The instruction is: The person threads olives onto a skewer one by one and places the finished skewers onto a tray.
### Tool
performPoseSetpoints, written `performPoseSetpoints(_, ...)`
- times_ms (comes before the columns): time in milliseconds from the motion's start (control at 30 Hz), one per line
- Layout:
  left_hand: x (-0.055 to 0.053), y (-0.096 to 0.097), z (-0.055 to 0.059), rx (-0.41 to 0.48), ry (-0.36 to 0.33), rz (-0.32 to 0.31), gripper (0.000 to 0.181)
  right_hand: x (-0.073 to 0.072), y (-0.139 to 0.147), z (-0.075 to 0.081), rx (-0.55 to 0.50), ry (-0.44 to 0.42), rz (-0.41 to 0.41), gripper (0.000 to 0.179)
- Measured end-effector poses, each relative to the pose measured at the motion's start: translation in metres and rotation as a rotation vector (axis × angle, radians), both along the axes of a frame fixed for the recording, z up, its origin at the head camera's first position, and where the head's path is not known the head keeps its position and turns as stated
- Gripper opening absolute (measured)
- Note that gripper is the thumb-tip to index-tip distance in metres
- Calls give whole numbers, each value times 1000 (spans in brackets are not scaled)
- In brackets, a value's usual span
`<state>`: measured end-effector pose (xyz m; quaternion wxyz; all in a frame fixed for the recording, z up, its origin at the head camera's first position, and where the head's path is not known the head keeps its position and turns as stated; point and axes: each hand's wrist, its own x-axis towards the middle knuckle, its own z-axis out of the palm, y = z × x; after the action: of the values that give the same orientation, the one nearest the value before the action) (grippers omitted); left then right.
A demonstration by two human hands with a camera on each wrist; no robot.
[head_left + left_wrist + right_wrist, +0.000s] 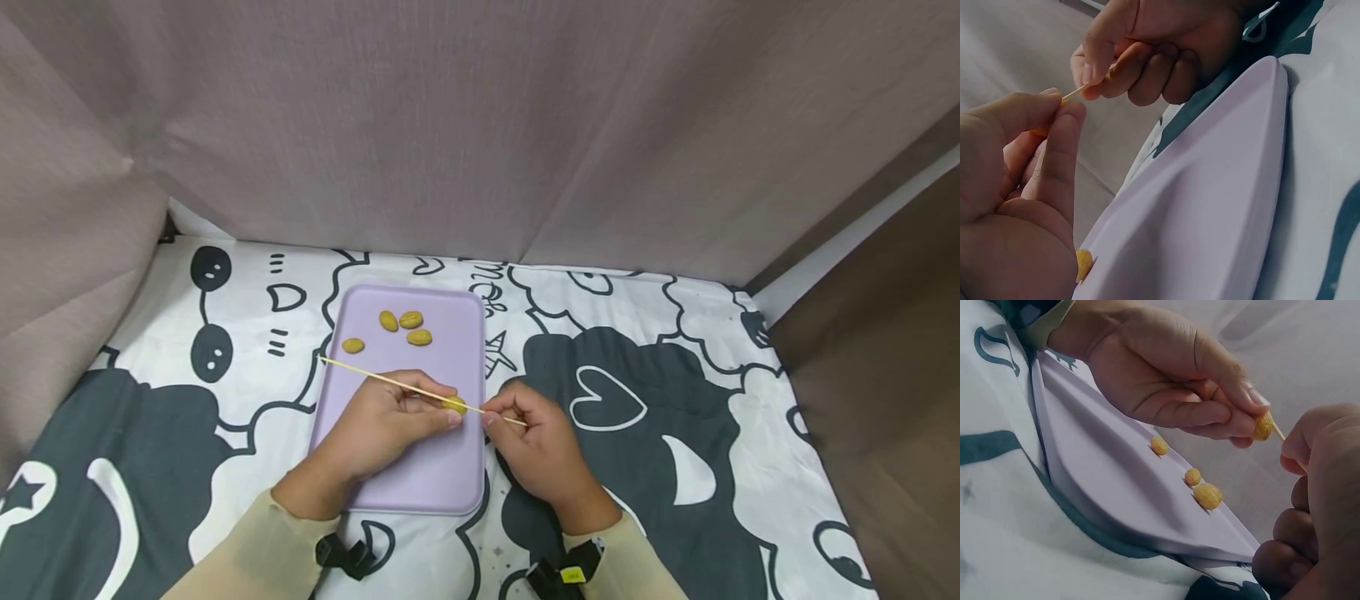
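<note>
My left hand [382, 429] pinches a yellow wrinkled dried fruit [1263, 426] between thumb and fingers, above the right side of a lilac tray [412, 479]. A thin wooden skewer [360, 372] lies across my left fingers and past the fruit. Its long end points to the far left. Just off the tray's right edge, my right hand [536, 446] pinches the skewer near its other end with thumb and forefinger. In the right wrist view the stick emerges beside the fruit. Whether it runs through the fruit I cannot tell; fingers cover part of it.
Several more yellow dried fruits [411, 319] lie on the far part of the tray, one [353, 345] near its left edge. The tray stands on a black-and-white cartoon cloth [630, 383]. Grey-brown curtains [450, 125] hang behind and at the sides.
</note>
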<state>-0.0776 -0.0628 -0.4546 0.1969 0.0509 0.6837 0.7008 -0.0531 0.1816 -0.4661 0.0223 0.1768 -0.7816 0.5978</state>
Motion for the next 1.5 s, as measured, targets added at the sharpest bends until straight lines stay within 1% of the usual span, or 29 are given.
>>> performPoseSetpoints(233,0,-1,1,-8,22,-4,34,1,-3,2,17,-5,-8,8)
performPoseSetpoints(333,0,-1,1,-18,17,-8,33,2,-4,1,18,-11,-9,7)
performPoseSetpoints(500,2,1,1,-21,9,-23,34,3,-5,-2,1,12,8,8)
performPoseSetpoints(667,3,3,1,-19,2,-29,35,3,-6,-1,4,19,10,12)
performPoseSetpoints(767,3,3,1,-19,2,-35,35,3,-7,0,21,12,14,14)
performPoseSetpoints(833,2,3,1,-25,10,-36,36,2,-6,0,29,11,30,13)
performPoseSetpoints(1000,0,4,-1,-30,39,-26,40,1,-5,-7,48,13,68,10)
performPoseSetpoints(1133,-1,4,-2,-19,51,-27,43,-1,-4,-11,94,14,53,9)
performPoseSetpoints(1233,-1,4,-2,-20,55,-56,46,-1,-4,-10,137,26,18,10)
performPoseSetpoints(1300,0,3,-2,-55,73,-68,45,-1,-3,-11,146,51,-10,11)
performPoseSetpoints(1367,-1,0,0,-118,117,-66,42,-2,-1,-11,140,70,-48,11)
performPoseSetpoints(1433,-3,-6,2,-220,199,-28,37,-3,1,-12,122,75,-86,11)
performPoseSetpoints(1500,-8,-16,5,-340,301,38,32,-5,3,-14,102,63,-126,13)
